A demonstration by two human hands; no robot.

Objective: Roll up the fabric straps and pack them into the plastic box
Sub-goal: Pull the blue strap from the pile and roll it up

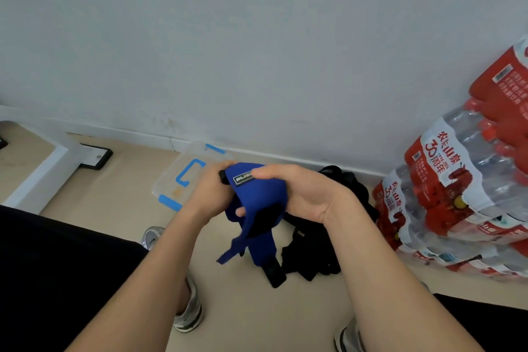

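We see both grips closed on one blue strap [258,194], held above the floor. The left hand [211,190] curls round one end and the right hand [303,194] clamps the top. The strap's tail hangs blurred. One clear plastic box [171,181] lies behind, partly hidden. The black straps [311,254] are heaped on the floor, and we cannot count them.

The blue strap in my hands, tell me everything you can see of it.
The blue strap looks like soft fabric, with a small dark label patch whose pale lettering is too blurred to read. It is held above the floor, bunched: the left hand grips one end, the right hand curls over the top. A black patch shows on its underside, and loose blue tails hang down, unrolled.
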